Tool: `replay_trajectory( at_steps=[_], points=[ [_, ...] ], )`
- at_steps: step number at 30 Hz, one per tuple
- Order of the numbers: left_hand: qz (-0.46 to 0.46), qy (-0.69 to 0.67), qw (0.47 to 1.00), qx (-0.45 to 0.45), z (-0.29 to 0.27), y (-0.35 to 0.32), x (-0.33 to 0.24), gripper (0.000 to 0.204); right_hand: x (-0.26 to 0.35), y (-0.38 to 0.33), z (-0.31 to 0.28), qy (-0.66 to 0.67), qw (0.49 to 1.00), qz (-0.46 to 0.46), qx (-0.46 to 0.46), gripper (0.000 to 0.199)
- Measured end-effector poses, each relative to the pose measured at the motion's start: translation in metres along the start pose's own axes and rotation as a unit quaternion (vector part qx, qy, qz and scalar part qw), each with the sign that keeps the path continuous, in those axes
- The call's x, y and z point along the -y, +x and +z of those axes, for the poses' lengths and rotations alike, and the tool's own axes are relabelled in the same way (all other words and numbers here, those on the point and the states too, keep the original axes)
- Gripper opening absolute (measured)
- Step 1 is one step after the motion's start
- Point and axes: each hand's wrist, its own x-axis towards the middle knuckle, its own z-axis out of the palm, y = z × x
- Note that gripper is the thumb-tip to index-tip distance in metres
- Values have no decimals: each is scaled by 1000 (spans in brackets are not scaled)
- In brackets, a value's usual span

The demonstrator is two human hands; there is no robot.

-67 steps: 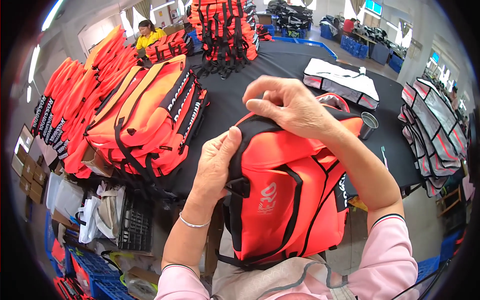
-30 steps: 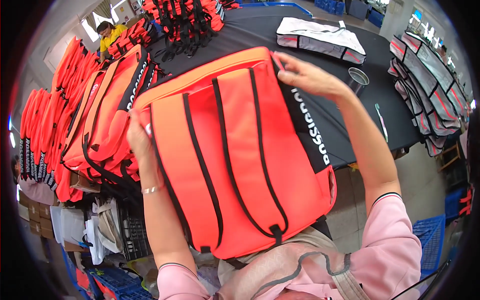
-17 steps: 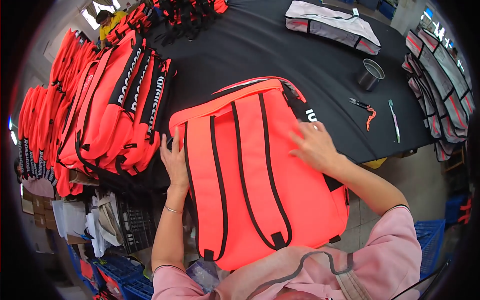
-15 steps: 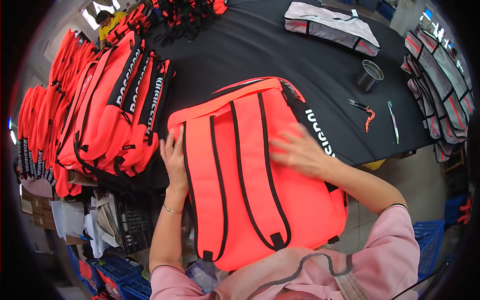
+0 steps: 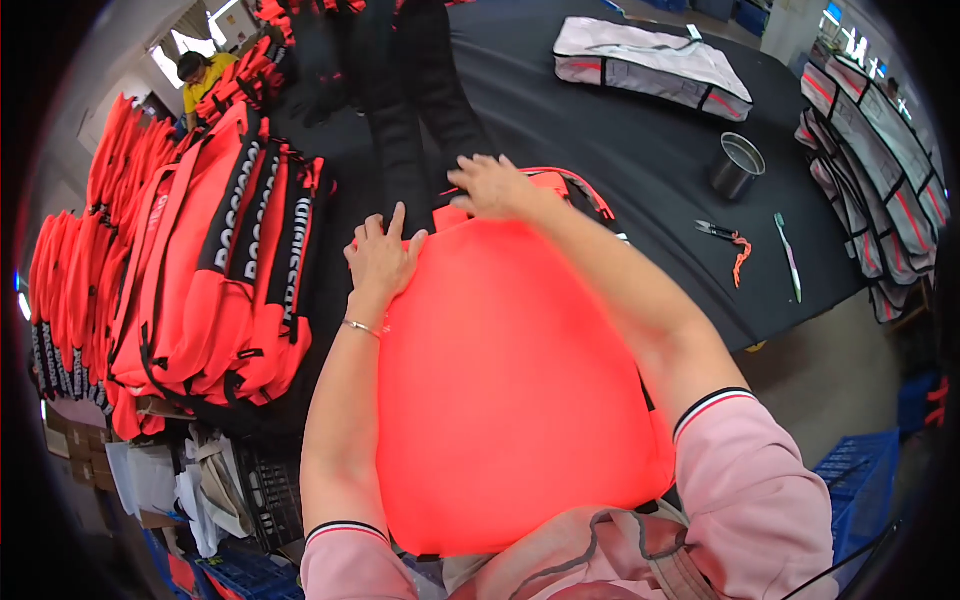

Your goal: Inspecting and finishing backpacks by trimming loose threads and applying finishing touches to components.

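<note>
A bright orange-red backpack (image 5: 510,400) lies on the black-covered table against my body, its smooth padded back panel facing up. Its two shoulder straps (image 5: 400,140) are folded away over the top, black undersides showing, stretching toward the far side of the table. At the upper left corner of the pack rests my left hand (image 5: 385,258), fingers spread on the edge. My right hand (image 5: 495,188) lies across the top edge by the base of the straps, fingers apart and slightly bent.
Stacked orange-red backpacks (image 5: 190,280) stand at left. To the right lie thread snips (image 5: 715,229) with an orange cord, a toothbrush (image 5: 789,260) and a metal cup (image 5: 738,168). A grey bag (image 5: 650,65) is farther back; more grey bags (image 5: 880,180) hang right. Someone in yellow (image 5: 205,80) works far left.
The shoulder straps, lying over the back panel before, are now flipped up and away from me. Both hands have moved to the top of the backpack, the right one up and leftward.
</note>
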Motion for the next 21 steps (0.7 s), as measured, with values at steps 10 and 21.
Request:
replay_trajectory(
  at_steps=[10,21],
  points=[
    [35,106,990,-82,30,-31,0,79,-1,-29,26,166,985,-43,-25,41],
    [238,-345,908,-28,-7,-73,-108,76,-174,-294,-49,-186,926,311,-108,35]
  ],
)
